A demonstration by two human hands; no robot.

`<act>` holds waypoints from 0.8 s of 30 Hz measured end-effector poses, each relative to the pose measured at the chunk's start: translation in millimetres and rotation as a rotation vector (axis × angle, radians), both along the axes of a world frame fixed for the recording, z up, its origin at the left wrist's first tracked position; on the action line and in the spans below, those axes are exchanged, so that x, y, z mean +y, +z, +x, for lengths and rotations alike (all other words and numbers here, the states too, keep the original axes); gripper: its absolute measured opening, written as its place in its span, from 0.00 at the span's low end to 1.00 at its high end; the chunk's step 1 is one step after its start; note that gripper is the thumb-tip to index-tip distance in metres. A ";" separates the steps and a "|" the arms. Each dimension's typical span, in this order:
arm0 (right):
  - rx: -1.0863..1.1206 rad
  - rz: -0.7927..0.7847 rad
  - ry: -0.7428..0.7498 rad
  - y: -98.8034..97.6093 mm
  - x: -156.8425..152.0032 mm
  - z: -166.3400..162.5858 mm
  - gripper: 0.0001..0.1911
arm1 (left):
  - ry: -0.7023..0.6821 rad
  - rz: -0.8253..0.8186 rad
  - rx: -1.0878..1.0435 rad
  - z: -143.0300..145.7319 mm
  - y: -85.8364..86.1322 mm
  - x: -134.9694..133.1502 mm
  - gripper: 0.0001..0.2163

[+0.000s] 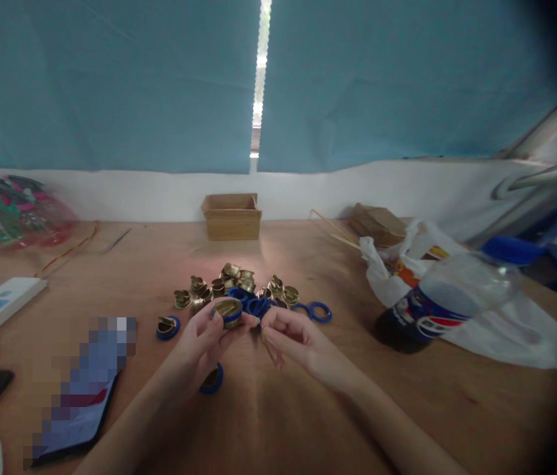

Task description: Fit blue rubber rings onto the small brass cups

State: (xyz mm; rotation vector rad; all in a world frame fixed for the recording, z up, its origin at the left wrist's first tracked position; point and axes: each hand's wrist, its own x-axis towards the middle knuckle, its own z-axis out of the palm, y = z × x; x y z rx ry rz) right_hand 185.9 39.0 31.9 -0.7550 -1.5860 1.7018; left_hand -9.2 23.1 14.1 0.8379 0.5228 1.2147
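My left hand is closed on a round brass-coloured metal piece with a blue ring around its edge. Close beside it, my right hand has thumb and fingers pinched together; whatever is between them is too small to make out. Beyond both hands lies a pile of similar brass pieces, with loose blue rings at its near side. Another blue ring rests flat to the right. A ringed brass piece sits left of my hands, and a second ringed piece, partly hidden, lies below my left hand.
An open cardboard box stands at the back against the wall. To the right, a cola bottle leans over a white plastic bag. A blurred-out phone and a white box lie to the left.
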 end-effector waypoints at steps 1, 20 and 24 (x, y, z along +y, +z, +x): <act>-0.014 -0.002 -0.006 0.1 -0.5 -0.5 0.15 | 0.011 -0.007 0.014 0.0 -0.3 0.2 0.16; -0.067 -0.123 -0.072 -4.3 5.0 1.3 0.18 | 0.146 0.194 0.366 2.5 2.9 1.0 0.15; 0.038 -0.192 -0.154 -4.1 7.3 2.7 0.18 | 0.292 0.149 0.432 5.0 -0.3 2.5 0.17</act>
